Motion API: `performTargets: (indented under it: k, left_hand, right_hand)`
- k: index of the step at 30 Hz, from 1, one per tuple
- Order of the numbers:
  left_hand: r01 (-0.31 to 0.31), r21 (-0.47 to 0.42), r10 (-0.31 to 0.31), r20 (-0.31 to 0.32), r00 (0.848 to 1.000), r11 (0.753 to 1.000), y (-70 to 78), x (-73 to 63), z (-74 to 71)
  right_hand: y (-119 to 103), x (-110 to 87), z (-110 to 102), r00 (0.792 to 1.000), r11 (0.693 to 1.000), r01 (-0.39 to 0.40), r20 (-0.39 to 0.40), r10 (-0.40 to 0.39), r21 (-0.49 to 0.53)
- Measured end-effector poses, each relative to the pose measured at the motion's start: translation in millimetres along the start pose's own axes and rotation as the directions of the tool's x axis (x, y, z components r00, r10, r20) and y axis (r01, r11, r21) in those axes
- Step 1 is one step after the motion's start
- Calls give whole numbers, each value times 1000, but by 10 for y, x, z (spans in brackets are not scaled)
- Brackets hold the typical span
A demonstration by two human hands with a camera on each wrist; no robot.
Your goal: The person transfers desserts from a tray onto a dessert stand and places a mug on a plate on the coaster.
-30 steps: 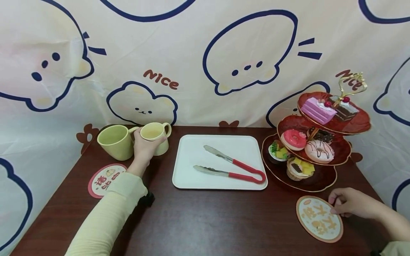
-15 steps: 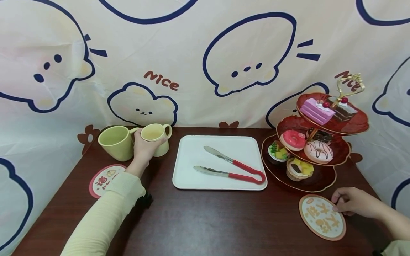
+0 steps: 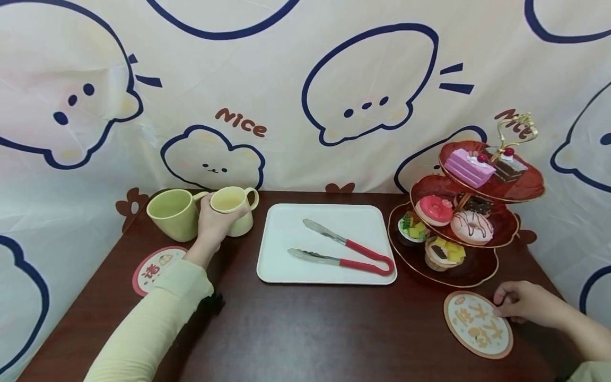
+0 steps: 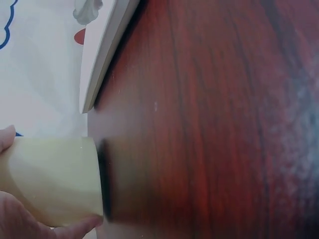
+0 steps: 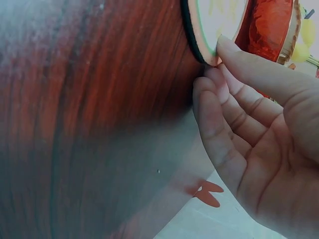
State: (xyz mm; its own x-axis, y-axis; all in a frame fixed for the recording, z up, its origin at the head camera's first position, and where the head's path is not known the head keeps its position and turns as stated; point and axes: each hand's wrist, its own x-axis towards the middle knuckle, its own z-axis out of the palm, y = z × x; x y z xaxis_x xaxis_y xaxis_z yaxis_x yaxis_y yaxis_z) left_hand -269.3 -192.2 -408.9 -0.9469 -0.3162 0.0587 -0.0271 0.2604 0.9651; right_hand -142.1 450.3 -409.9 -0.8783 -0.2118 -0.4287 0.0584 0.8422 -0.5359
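Note:
At the back left my left hand (image 3: 213, 222) grips a pale yellow mug (image 3: 232, 210), its handle pointing to the right. In the left wrist view, fingers and thumb curl round the wall of the mug (image 4: 55, 179), whose base is at the tabletop. A larger green mug (image 3: 173, 215) stands just left of that hand. On the right, my right hand (image 3: 530, 303) pinches the edge of a round coaster (image 3: 479, 324) with yellow characters. In the right wrist view, thumb and fingertips of the right hand (image 5: 264, 129) meet at the rim of the coaster (image 5: 219, 20).
A white tray (image 3: 281, 233) with red-handled tongs (image 3: 355, 248) occupies the table's middle. Right of it rises a three-tier red stand (image 3: 487, 265) bearing cakes, donuts and cupcakes. A pink-rimmed coaster (image 3: 151, 271) lies partly behind the left sleeve. A patterned cloth (image 3: 286, 154) hangs behind.
My right hand and the coaster have shifted slightly to the right and away from me, and the coaster has turned a little. My left hand keeps its grip on the yellow mug with little movement.

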Motion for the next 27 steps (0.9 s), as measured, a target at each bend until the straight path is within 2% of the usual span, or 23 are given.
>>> performTargets:
  k: [5, 9, 14, 22, 27]
  left_hand:
    - [-10, 39, 9, 25, 1000, 999, 28, -25, -12]
    - [-10, 46, 8, 34, 999, 999, 46, -47, -18]
    - [-11, 40, 9, 52, 999, 999, 77, -70, -33]
    - [16, 30, -18, 69, 997, 999, 134, -112, -73]
    - [23, 20, -24, 84, 996, 1000, 143, -146, -92]
  right_hand:
    - [-36, 8, 38, 999, 998, -39, -35, 38, -42]
    - [-65, 8, 36, 997, 991, -52, -55, 46, -125]
    - [-105, -21, -17, 998, 982, -6, -56, -4, -187]
    - [-262, -72, -48, 999, 991, 26, -32, -31, -134]
    - [-424, -142, -65, 992, 982, 112, -40, -119, -150]
